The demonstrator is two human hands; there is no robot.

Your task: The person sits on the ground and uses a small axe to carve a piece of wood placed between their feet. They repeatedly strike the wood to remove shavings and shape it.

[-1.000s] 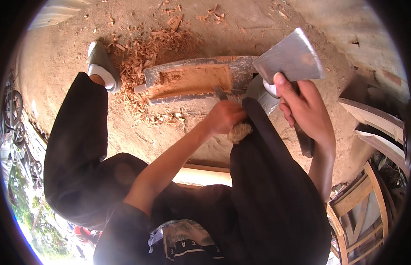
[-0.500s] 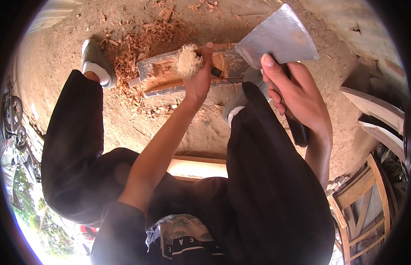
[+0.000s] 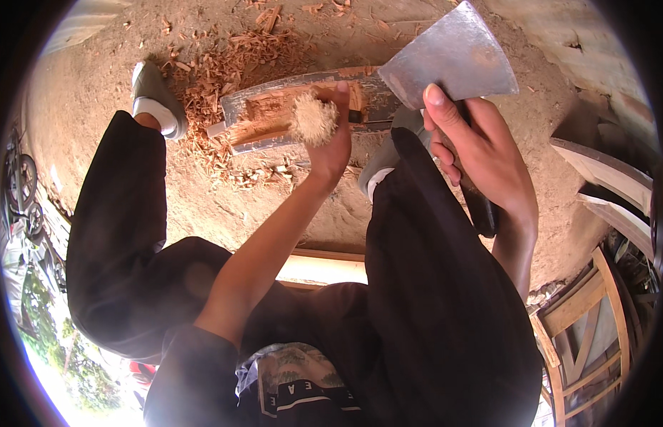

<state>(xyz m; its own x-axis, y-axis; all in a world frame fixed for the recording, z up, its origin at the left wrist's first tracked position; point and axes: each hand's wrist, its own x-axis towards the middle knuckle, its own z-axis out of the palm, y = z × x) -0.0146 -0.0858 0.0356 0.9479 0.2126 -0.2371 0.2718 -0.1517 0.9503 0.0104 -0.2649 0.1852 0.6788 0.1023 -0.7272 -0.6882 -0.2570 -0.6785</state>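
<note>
My left hand [image 3: 331,151] is wrapped round a chisel [image 3: 315,119]. The frayed, pale wooden butt of its handle faces up, and a dark piece of its shaft shows just right of my fingers. Beneath lies a long, dark-faced piece of wood [image 3: 249,112] with a reddish hollow cut into it; my hand hides part of the hollow and the chisel's tip. At the right, my right hand [image 3: 492,153] grips a hatchet [image 3: 456,57] close to its head. My thumb presses on the broad grey blade, and the dark handle runs down past my wrist.
Reddish wood chips [image 3: 225,71] litter the dirt floor [image 3: 196,203] around the wood. My left shoe [image 3: 157,99] stands left of it; my right shoe [image 3: 381,160] touches its right end. Curved boards [image 3: 602,167] and a wooden frame [image 3: 588,327] stand at right. A bicycle [image 3: 27,185] is at far left.
My left hand and the chisel have shifted slightly right and down over the wood. The hatchet in my right hand has barely moved.
</note>
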